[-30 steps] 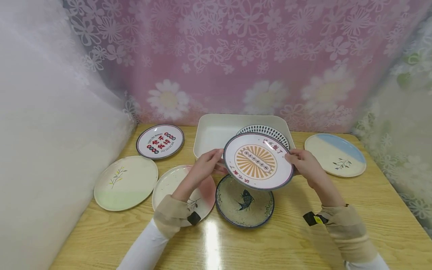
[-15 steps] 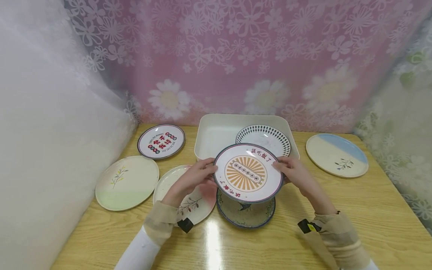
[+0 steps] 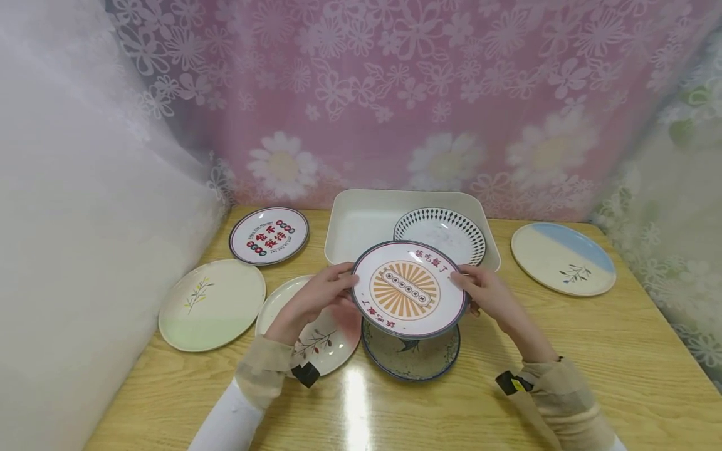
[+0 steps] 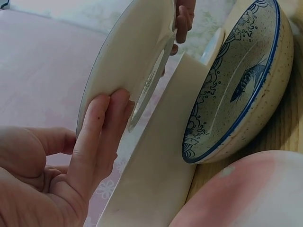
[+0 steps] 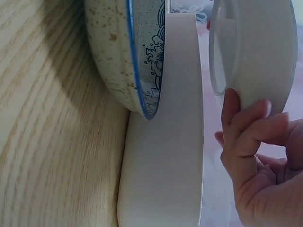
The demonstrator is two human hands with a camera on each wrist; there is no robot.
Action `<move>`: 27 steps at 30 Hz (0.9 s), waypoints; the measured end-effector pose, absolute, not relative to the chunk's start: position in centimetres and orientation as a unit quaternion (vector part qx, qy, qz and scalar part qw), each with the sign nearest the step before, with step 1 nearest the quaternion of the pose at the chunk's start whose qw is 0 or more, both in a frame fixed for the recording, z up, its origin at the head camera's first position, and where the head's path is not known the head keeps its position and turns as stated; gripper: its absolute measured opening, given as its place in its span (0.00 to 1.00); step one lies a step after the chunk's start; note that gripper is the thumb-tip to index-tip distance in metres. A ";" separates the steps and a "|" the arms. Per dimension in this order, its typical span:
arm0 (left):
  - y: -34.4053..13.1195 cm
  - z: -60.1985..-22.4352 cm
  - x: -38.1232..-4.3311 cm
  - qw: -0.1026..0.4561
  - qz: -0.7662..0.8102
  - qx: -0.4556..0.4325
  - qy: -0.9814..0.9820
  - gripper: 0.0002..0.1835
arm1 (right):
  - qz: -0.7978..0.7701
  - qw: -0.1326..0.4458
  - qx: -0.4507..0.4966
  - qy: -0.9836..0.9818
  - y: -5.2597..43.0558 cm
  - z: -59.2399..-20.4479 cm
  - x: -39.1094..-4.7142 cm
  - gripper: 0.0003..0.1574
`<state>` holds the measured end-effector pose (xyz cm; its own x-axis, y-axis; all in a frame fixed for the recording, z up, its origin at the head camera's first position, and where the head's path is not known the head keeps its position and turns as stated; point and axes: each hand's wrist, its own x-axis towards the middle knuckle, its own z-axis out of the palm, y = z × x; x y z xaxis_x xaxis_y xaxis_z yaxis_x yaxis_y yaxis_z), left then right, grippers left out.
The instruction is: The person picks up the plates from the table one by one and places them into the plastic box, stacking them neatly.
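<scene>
Holding the round, glossy white plate with a dark rim and an orange sunburst (image 3: 405, 289) from opposite sides, you have your left hand (image 3: 318, 297) and right hand (image 3: 492, 297) each pinching its edge, thumb at the rim and fingers bent against the underside. The plate is in the air over the round, speckled dish with a blue rim and dark fish (image 3: 410, 364), apart from it. To handle it well, keep both hands level, since such a smooth edge would probably slip if one side dropped. Let the fingers beneath take the weight and your thumbs merely steady it. Mind the clearance: the fish dish's rim is near below, and the off-white rectangular tray (image 3: 358, 228) stands just beyond, with a white plate with a black diamond border (image 3: 442, 230) inside it. Your left wrist passes over the round cream-and-pink plate with a twig (image 3: 333, 351), so move slowly and keep it clear.
</scene>
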<state>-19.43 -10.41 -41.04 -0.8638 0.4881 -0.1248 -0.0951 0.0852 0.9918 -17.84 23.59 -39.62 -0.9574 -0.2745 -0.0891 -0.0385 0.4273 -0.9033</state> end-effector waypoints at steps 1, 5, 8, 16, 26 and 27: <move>-10.4 -41.1 -19.5 0.219 0.663 0.140 0.702 0.23 | -0.522 0.106 -0.092 0.841 23.5 -39.7 -17.8 0.30; -10.4 -41.1 -19.6 0.216 0.668 0.140 0.698 0.23 | -0.502 0.078 -0.082 0.857 23.4 -39.6 -17.9 0.32; -10.4 -41.0 -19.7 0.212 0.673 0.141 0.694 0.23 | -0.504 0.041 -0.078 0.859 23.6 -39.5 -17.9 0.31; -10.5 -40.5 -20.2 0.193 0.683 0.094 0.698 0.27 | -0.431 -0.168 -0.060 0.885 25.5 -40.5 -18.9 0.22; -9.9 -39.1 -22.1 0.151 0.722 0.082 0.670 0.21 | -0.408 -0.067 -0.054 0.909 28.1 -41.9 -20.1 0.54; -9.8 -38.9 -22.4 0.148 0.726 0.082 0.666 0.21 | -0.410 -0.055 -0.056 0.909 28.2 -42.0 -20.2 0.57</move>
